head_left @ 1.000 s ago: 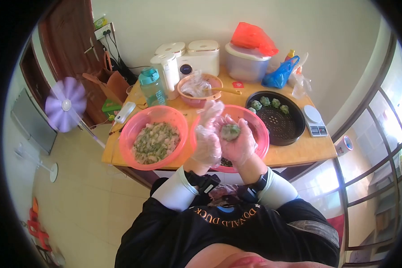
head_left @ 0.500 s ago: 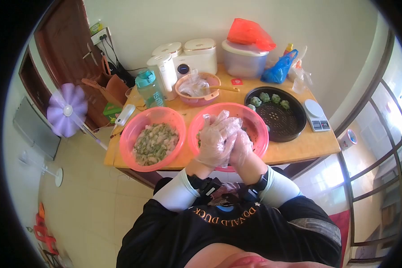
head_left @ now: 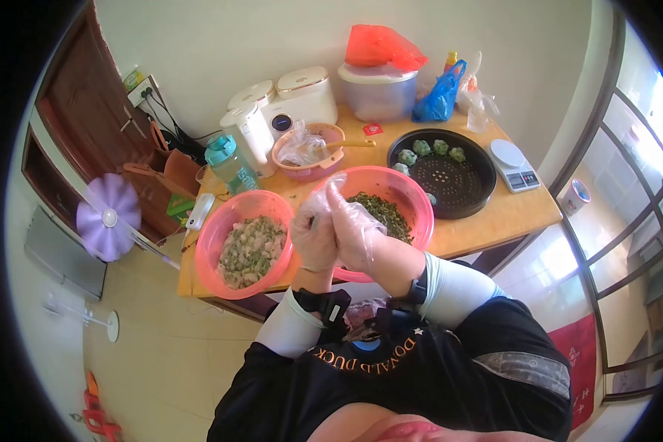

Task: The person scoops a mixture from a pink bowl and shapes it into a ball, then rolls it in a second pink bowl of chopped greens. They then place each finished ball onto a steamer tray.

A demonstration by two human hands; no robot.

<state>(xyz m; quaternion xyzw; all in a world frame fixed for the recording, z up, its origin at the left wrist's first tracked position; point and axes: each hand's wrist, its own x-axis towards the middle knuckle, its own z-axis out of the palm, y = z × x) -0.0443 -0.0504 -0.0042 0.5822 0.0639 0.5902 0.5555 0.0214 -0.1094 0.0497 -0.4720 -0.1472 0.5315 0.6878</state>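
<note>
My left hand and my right hand, both in clear plastic gloves, are pressed together over the gap between two pink bowls. The fingers of my left hand curl round, and my right palm lies against them; whatever is between them is hidden. Beside my left hand, the left pink bowl holds a pale mix with green bits. Behind my right hand, the other pink bowl contains dark green chopped filling. Several green-speckled balls sit in a round black perforated pan.
A kitchen scale stands right of the pan. At the back are a small orange bowl, a teal bottle, white appliances, a lidded tub and a blue bag. A fan stands left.
Both hands have shifted left from over the right pink bowl, uncovering its green filling. The left hand now curls more against the right. The camera view has turned slightly.
</note>
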